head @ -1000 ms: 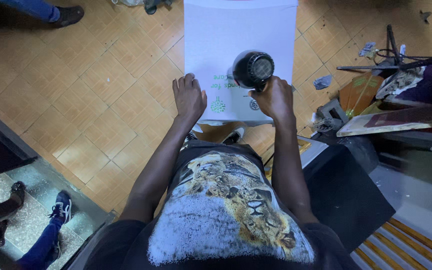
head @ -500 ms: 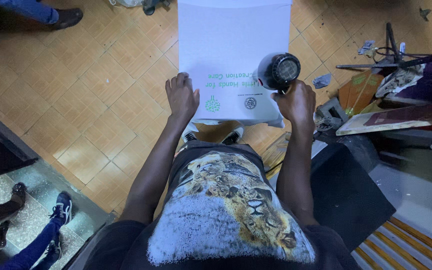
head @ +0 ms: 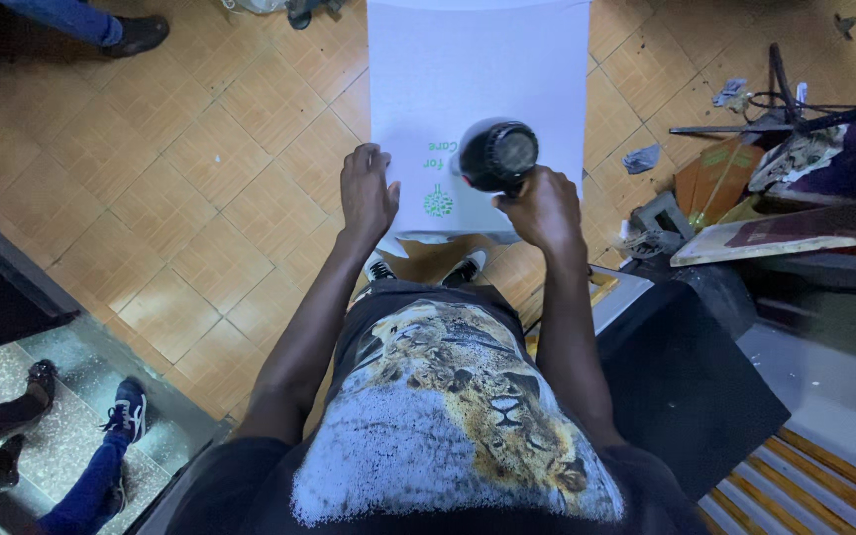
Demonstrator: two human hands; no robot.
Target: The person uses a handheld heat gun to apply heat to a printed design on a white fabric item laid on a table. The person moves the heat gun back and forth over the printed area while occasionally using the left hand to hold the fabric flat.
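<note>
White sheet with green print

The sheet lies at twelve o'clock: rectangular, white, with a small round green emblem and green lettering near its lower edge.

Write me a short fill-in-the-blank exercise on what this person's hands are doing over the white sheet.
1. The right hand grips a round black ____.
2. The left hand presses flat on the white sheet printed in ____ ink.
3. The floor beneath is laid with orange-brown ____.

Missing words: hair dryer; green; tiles

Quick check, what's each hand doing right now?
Left hand: open, pressing flat on the white printed sheet.
Right hand: closed around the black hair dryer.
</note>
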